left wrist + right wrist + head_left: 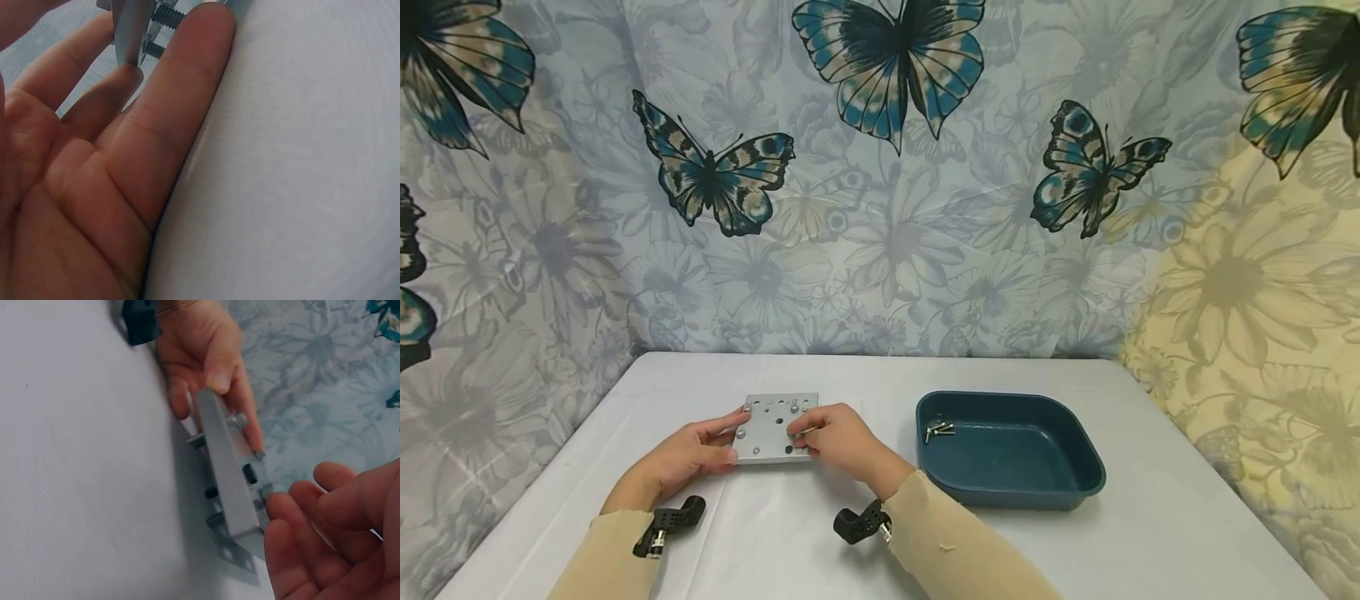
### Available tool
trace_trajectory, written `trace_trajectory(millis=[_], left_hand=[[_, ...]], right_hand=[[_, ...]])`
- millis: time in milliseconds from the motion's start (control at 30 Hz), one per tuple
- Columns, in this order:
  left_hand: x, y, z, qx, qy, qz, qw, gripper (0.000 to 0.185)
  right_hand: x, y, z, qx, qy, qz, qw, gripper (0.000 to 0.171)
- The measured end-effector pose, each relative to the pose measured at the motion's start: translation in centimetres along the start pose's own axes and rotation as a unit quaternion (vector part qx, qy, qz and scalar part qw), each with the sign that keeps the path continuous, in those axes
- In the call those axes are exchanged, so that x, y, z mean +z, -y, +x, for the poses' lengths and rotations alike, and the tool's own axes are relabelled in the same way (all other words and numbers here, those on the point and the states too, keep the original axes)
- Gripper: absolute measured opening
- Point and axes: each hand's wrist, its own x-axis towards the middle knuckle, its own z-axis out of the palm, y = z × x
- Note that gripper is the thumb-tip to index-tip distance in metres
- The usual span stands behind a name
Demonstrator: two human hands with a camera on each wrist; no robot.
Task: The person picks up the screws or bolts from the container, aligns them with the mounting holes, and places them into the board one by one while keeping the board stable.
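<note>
Gripping a metal plate is the left hand, the right hand pinching a small metal piece.

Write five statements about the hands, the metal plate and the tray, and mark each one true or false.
1. The blue tray stands to the right of the metal plate. True.
2. The left hand grips the plate, and the right hand is at its right side. True.
3. The tray is empty. False: small metal pieces lie in it, near its left end.
4. Bolts stick out from the plate's underside. True.
5. The plate's upper face has no holes. False: several holes show there.
</note>
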Motion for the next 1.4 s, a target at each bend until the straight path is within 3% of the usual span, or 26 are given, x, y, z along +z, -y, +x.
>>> trace_trajectory(millis=[133, 200, 367, 467, 633, 767, 867, 1100, 1400], left_hand=[[0.0, 0.0, 0.1, 0.002, 0.002, -0.004, 1.0, 0.081], [0.0, 0.0, 0.1, 0.003, 0.004, -0.004, 1.0, 0.081], [-0.1, 0.1, 0.1, 0.007, 0.004, -0.002, 1.0, 0.081], [-0.1, 0.3, 0.1, 0.006, 0.007, -0.003, 1.0, 0.081], [0.0, 0.3, 0.1, 0.006, 0.007, -0.007, 0.9999, 0.081], [0.1, 0.1, 0.2, 0.005, 0.005, -0.006, 1.0, 0.082], [0.0, 0.1, 0.1, 0.005, 0.007, -0.003, 1.0, 0.082], [-0.2, 0.5, 0.0, 0.008, 0.004, 0.006, 0.9999, 0.081], [-0.1, 0.2, 0.0, 0.014, 0.006, 0.016, 0.9997, 0.081]], right_hand=[[-1.4, 0.3, -0.6, 0.011, -0.02, 0.063, 0.998, 0.021], [-2.7, 0.6, -1.3, 0.01, -0.031, 0.124, 0.992, 0.024], [-8.0, 0.8, -4.2, -0.009, -0.065, 0.29, 0.955, 0.042], [-11.0, 0.2, -6.0, -0.014, -0.088, 0.313, 0.946, 0.051], [-14.6, -1.5, -7.6, 0.024, -0.137, 0.242, 0.96, 0.047], [-15.8, -3.1, -7.7, 0.088, -0.153, 0.12, 0.977, 0.041], [-15.8, -4.0, -7.5, 0.12, -0.137, 0.035, 0.983, 0.039], [-15.3, -5.1, -6.8, 0.121, -0.082, -0.061, 0.987, 0.045], [-15.1, -5.0, -6.5, 0.105, -0.063, -0.17, 0.978, 0.039]])
